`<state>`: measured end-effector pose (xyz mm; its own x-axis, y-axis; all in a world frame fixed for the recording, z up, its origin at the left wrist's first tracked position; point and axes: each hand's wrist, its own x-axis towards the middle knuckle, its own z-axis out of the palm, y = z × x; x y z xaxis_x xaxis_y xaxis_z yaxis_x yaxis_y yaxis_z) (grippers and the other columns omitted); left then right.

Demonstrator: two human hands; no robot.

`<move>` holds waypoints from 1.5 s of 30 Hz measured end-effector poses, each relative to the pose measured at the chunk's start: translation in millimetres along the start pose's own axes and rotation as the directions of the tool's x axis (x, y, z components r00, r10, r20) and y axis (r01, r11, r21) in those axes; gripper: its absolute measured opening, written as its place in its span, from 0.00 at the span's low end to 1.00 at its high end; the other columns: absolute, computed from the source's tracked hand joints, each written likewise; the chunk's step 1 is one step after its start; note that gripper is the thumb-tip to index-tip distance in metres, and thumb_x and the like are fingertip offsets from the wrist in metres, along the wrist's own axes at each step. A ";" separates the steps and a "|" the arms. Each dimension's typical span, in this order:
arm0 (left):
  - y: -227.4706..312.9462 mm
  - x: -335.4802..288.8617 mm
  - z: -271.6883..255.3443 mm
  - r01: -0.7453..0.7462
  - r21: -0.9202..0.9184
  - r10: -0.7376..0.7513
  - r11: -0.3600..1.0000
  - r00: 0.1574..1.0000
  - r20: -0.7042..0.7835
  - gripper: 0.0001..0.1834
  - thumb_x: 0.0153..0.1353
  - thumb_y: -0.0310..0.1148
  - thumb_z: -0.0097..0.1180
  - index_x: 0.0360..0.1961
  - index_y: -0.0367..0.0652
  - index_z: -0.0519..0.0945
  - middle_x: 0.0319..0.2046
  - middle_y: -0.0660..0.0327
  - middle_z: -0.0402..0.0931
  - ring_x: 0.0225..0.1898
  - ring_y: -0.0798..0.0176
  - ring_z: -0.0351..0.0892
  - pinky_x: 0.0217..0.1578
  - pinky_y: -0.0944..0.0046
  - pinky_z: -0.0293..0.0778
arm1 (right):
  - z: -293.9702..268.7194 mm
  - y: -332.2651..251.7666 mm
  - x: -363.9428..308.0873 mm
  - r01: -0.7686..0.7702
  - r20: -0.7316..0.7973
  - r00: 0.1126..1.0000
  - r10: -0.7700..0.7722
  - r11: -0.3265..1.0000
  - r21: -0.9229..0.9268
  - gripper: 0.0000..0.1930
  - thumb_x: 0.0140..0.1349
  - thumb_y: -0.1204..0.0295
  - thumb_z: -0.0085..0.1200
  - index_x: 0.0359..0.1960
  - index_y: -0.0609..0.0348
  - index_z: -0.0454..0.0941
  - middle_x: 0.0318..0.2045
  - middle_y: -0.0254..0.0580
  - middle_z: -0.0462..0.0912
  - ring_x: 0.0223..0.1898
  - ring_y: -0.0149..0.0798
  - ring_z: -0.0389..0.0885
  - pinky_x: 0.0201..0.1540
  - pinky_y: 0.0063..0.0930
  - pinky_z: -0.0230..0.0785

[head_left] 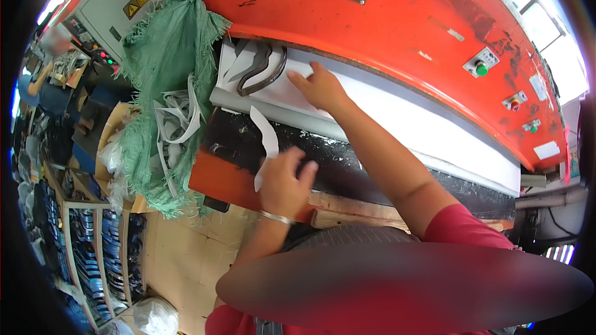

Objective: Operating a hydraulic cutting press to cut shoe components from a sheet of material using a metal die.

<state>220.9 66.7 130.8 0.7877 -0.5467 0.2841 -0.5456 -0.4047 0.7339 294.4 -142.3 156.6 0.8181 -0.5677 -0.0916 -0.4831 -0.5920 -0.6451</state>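
My left hand, slightly smeared by motion, is at the machine's front ledge with its fingers curled. It holds a narrow, curved white cut piece, which sticks up past the fingers over the black ledge; the grip itself is partly hidden. Over the white sheet material reaches my right hand, empty, its thumb and fingers apart. Just left of those fingertips, a dark curved cutting die rests on the sheet, apart from the hand. Beside the die, curved gaps show in the sheet.
An orange press beam spans above the sheet, with a green button at right. At left hangs a green woven sack holding white offcuts. Lower left stands a rack of dies. Another person is at far left.
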 end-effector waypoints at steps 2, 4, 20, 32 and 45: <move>-36.7 12.3 -15.6 0.096 0.299 -0.059 0.949 0.990 -0.131 0.36 0.48 0.47 0.69 0.51 0.34 0.71 0.44 0.46 0.72 0.42 0.43 0.71 0.45 0.50 0.69 | 17.0 -38.6 18.3 -0.184 0.075 0.980 0.186 0.982 -0.034 0.50 0.55 0.40 0.55 0.66 0.72 0.54 0.54 0.59 0.73 0.53 0.52 0.78 0.52 0.38 0.72; -69.2 13.4 -23.1 0.115 0.408 -0.080 0.906 0.992 -0.103 0.35 0.48 0.46 0.69 0.51 0.34 0.72 0.40 0.46 0.74 0.40 0.41 0.73 0.44 0.47 0.71 | 46.5 -74.9 23.0 -0.252 0.119 0.959 0.258 0.966 -0.062 0.54 0.53 0.40 0.57 0.68 0.73 0.49 0.58 0.60 0.69 0.55 0.51 0.76 0.52 0.37 0.72; -74.7 -20.2 -125.8 0.537 -0.464 0.390 -0.704 0.839 0.379 0.16 0.72 0.39 0.35 0.48 0.40 0.70 0.20 0.65 0.61 0.15 0.72 0.57 0.16 0.70 0.57 | 23.8 30.4 -119.4 -0.463 0.506 0.863 -0.006 0.395 0.794 0.17 0.56 0.64 0.56 0.44 0.59 0.77 0.34 0.41 0.81 0.34 0.34 0.80 0.36 0.30 0.76; -62.1 -18.9 -27.0 -0.450 0.112 0.414 0.886 0.876 0.248 0.35 0.58 0.42 0.63 0.61 0.34 0.66 0.58 0.45 0.65 0.56 0.45 0.68 0.56 0.55 0.65 | -13.4 42.0 -270.7 -0.337 0.335 0.940 0.062 0.318 0.886 0.30 0.61 0.64 0.55 0.64 0.57 0.62 0.43 0.41 0.78 0.33 0.31 0.78 0.39 0.26 0.73; -25.3 -37.7 -23.5 0.477 -0.873 0.330 0.102 0.812 0.482 0.40 0.52 0.41 0.71 0.61 0.39 0.65 0.60 0.47 0.68 0.62 0.53 0.68 0.63 0.54 0.64 | 8.8 20.1 -282.2 -0.287 0.284 0.955 0.083 0.492 0.822 0.18 0.71 0.59 0.48 0.51 0.60 0.72 0.37 0.33 0.78 0.38 0.24 0.73 0.41 0.21 0.69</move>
<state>211.8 114.8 116.0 0.3212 -0.9307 0.1751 0.5702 0.3377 0.7489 56.6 11.1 162.8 0.8301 -0.4287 -0.3566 -0.2162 0.3420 -0.9145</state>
